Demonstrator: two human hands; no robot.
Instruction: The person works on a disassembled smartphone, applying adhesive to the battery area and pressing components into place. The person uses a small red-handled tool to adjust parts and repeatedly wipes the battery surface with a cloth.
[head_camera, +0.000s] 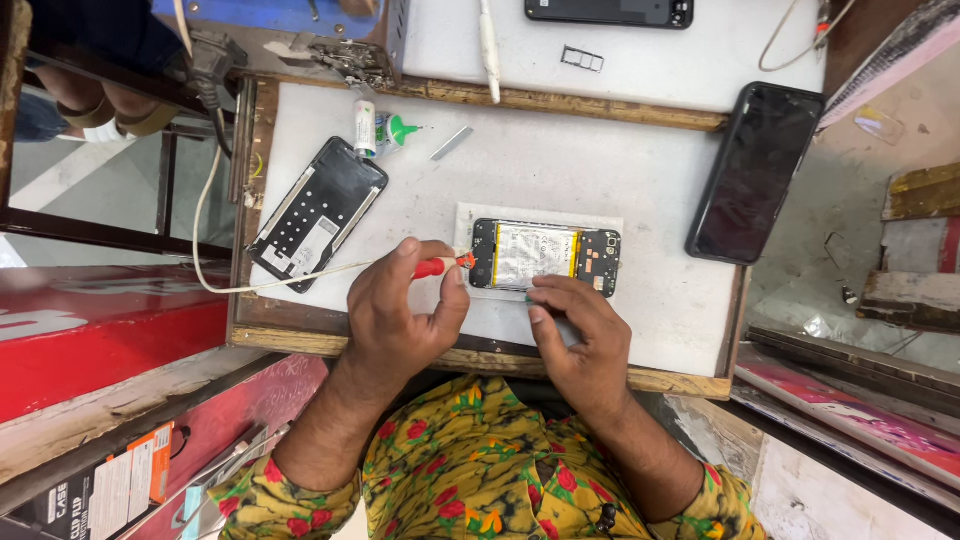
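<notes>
Gripping a red-handled screwdriver (440, 266), the left hand (400, 315) worked the opened phone's (545, 256) left edge; the right hand (580, 335), fingers loosely curled and holding nothing, steadied its near edge.

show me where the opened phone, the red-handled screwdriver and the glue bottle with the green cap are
opened phone (545, 256), head view, on its silver battery.
red-handled screwdriver (436, 266), head view, on the red handle.
glue bottle (382, 131), head view, on its white body.

Back cover (318, 212) lies at the board's (560, 160) left, glue bottle (378, 131) just above it. Metal strip (452, 143) nearby. Black phone (755, 172) at right edge. Second phone (609, 11) and SIM tray (582, 59) behind.
</notes>
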